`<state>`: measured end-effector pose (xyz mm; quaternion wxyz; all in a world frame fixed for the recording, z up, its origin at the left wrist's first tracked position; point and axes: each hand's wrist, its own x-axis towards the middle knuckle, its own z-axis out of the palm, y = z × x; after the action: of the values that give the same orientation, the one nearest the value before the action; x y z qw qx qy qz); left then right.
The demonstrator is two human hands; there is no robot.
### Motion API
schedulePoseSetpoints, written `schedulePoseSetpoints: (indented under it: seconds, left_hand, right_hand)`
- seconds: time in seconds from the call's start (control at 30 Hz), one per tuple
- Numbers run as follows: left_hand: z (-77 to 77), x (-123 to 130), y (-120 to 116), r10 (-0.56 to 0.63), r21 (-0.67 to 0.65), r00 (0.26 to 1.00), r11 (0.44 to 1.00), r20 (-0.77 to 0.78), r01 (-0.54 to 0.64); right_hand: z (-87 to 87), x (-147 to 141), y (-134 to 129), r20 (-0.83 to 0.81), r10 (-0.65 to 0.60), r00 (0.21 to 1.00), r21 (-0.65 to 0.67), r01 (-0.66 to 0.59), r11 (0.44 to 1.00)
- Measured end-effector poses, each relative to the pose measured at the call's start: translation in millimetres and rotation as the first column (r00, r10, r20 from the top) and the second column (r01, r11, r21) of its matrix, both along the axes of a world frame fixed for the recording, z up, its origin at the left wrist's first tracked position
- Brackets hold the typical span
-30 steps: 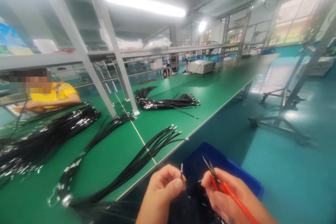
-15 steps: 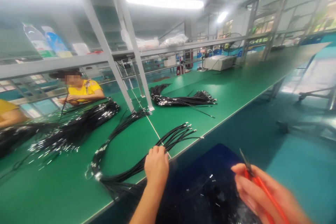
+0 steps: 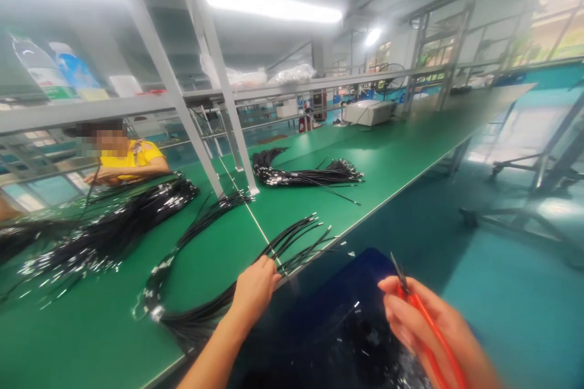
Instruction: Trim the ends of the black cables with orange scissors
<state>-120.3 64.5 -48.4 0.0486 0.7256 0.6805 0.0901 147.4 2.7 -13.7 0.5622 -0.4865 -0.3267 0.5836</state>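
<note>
My left hand [image 3: 256,287] is closed over a bundle of thin black cables [image 3: 196,316] near the table edge. The bundle curves round on the green table, with silvery fittings along it. Beyond my fingers, loose cable ends [image 3: 296,232] with pale tips fan out to the right. Over the floor side, my right hand [image 3: 417,316] grips red-handled snips [image 3: 433,331], their narrow dark blades pointing up and a little left. The snips are apart from the cables. A small white piece [image 3: 351,253] shows just off the table edge, blurred.
Another cable bundle [image 3: 310,175] lies farther along the green table [image 3: 387,158]. Larger cable heaps [image 3: 123,219] lie at left, near a co-worker in yellow [image 3: 132,158]. Grey shelf posts [image 3: 230,97] rise from the table. A dark blue bin [image 3: 319,304] with scraps sits below the edge.
The view has swung slightly, so most things sit farther left. A loose cable near the table edge has shifted, and the small white piece now shows beyond it. Both hands keep their grips.
</note>
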Motion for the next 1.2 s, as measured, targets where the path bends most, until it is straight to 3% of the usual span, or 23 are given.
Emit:
schedulePoseSetpoints:
  seconds: [0.2, 0.3, 0.43, 0.57, 0.63, 0.73, 0.87, 0.93, 1.03, 1.2]
  left_hand:
    - [13.6, -12, 3, 0.144, 0.114, 0.958, 0.978, 0.249, -0.177]
    - [32.4, -9, 14, 0.101, 0.09, 0.907, 0.985, 0.408, -0.15]
    - [63.5, 29, 21, -0.044, 0.082, 0.838, 0.997, 0.544, -0.001]
    - [82.6, 82, 5, -0.17, 0.118, 0.765, 0.985, 0.621, 0.124]
    - [80.3, 98, -9, -0.231, 0.156, 0.687, 0.973, 0.689, 0.17]
    - [64.4, 105, -28, -0.232, 0.168, 0.543, 0.972, 0.807, 0.165]
    - [43.3, 103, -39, -0.014, -0.047, 0.266, 0.974, 0.964, 0.22]
    - [39.1, 104, -41, 0.056, -0.091, 0.167, 0.973, 0.984, 0.214]
    - [39.2, 106, -43, 0.059, -0.082, 0.132, 0.98, 0.99, 0.18]
    - [40.4, 106, -42, 0.041, -0.08, 0.203, 0.979, 0.978, 0.187]
  right_hand:
    - [0.2, 4, 7, -0.045, -0.016, 0.999, 0.04, 0.017, 0.999]
    - [-0.5, 2, 12, -0.018, -0.058, 0.998, 0.08, 0.059, 0.995]
    - [-2.0, -13, 17, 0.0, -0.08, 0.997, 0.092, 0.08, 0.993]
    - [-0.5, -26, 17, -0.07, -0.063, 0.996, 0.093, 0.07, 0.993]
    - [1.9, -30, 15, -0.113, -0.099, 0.989, 0.094, 0.11, 0.99]
    - [6.4, -35, 12, -0.186, -0.182, 0.966, 0.133, 0.208, 0.969]
    - [11.5, -41, 8, -0.221, -0.235, 0.947, 0.158, 0.272, 0.949]
    - [13.5, -44, 7, -0.228, -0.229, 0.946, 0.154, 0.268, 0.951]
    - [15.8, -46, 7, -0.254, -0.201, 0.946, 0.155, 0.245, 0.957]
    - [16.5, -45, 10, -0.24, -0.186, 0.953, 0.164, 0.229, 0.96]
